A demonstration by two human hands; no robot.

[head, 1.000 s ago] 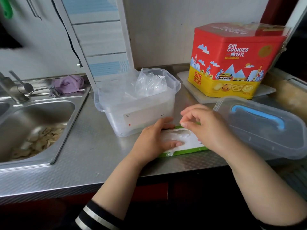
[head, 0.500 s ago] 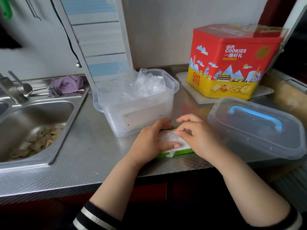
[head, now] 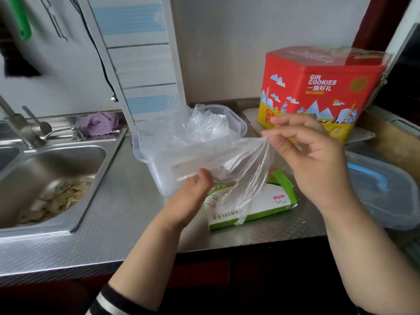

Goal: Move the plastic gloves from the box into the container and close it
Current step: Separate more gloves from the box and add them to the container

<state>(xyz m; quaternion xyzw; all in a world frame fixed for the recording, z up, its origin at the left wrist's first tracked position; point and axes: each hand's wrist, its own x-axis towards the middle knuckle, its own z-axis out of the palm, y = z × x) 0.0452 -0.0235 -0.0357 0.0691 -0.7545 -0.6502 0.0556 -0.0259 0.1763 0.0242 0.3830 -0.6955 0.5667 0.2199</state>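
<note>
My right hand (head: 316,155) pinches a clear plastic glove (head: 247,176) by one end and holds it up above the counter. The glove hangs down over the green-and-white glove box (head: 261,208), which lies flat near the counter's front edge. My left hand (head: 191,198) rests on the box's left end with its thumb raised; its fingers are hidden behind the hand and the glove. Just behind stands the clear open container (head: 145,153), with crumpled gloves (head: 204,126) inside. Its clear lid (head: 391,201) with a blue handle lies at the right.
A red and yellow cookie tin (head: 318,87) stands at the back right on a white board. A steel sink (head: 56,169) holding food scraps fills the left, with a faucet (head: 20,128) and a purple cloth (head: 97,122) behind it. The counter edge runs close below the box.
My right hand has risen from the box and drawn a glove out of it. My left hand stays at the box's left end.
</note>
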